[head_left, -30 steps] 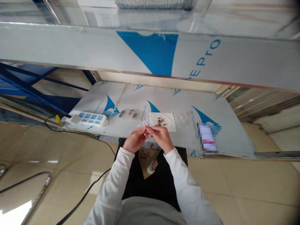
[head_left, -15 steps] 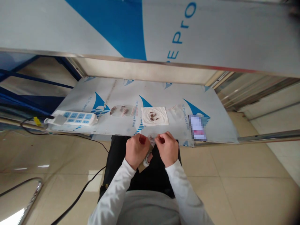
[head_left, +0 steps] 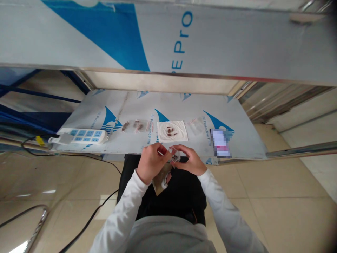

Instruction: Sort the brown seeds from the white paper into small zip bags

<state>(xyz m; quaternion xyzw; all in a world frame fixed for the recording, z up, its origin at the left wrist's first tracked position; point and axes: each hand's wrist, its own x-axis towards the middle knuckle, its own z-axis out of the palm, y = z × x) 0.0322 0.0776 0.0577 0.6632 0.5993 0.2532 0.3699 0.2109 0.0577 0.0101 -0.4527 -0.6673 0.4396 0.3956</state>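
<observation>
Between my two hands, just in front of the shelf's near edge, is a small clear plastic bag with some dark bits inside. My left hand pinches the bag's left side between thumb and fingers. My right hand curves round the right side, its fingertips closed on the plastic. Right behind the hands lies a white tissue with several small brown pieces on it. To its left are small clear bags holding brown pieces, and to its right lies a flat clear bag.
A white power strip with a plugged-in adapter sits at the left of the film-covered shelf. A phone, blurred out, lies at the right. An upper shelf overhangs the back. Black cables run across the left floor.
My right hand has turned inward and moved against the bag, which is lifted a little and shows more clearly. The hands are closer together, and the head view has shifted slightly.
</observation>
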